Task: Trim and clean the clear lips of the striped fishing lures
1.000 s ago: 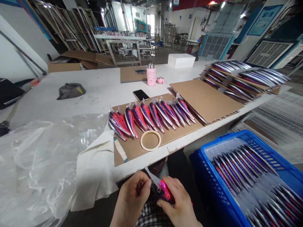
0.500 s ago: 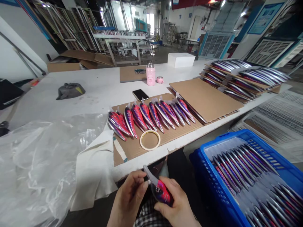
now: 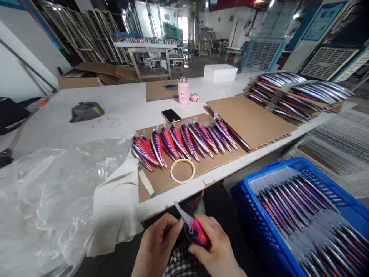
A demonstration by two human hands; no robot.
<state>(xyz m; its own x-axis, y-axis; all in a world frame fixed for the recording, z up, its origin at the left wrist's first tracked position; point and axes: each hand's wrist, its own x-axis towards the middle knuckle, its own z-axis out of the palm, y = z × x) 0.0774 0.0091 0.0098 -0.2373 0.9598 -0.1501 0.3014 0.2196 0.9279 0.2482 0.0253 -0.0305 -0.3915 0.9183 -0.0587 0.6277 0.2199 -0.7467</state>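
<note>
My right hand (image 3: 211, 240) is wrapped round a fishing lure (image 3: 198, 234) with a red and dark body, held over my lap just off the table's front edge. Its pale clear lip (image 3: 183, 213) points up and to the left. At the base of that lip, the thumb and forefinger of my left hand (image 3: 163, 238) are pinched together against the lure's nose. Whatever lies between those fingertips is too small to make out. Several striped red, purple and silver lures (image 3: 187, 140) lie in a row on a cardboard sheet (image 3: 161, 186), just beyond my hands.
A tape roll (image 3: 172, 175) lies before the row. Crumpled plastic film (image 3: 57, 200) and a white cloth (image 3: 115, 211) cover the left side. A blue crate (image 3: 253, 209) of lures stands at right. Behind are a phone (image 3: 171, 115), pink bottle (image 3: 183, 92) and stacked lure-laden cardboard (image 3: 288, 96).
My left thumb and forefinger have closed into a tighter pinch at the base of the lure's lip. The lure has turned slightly in my right hand; the table things stay put.
</note>
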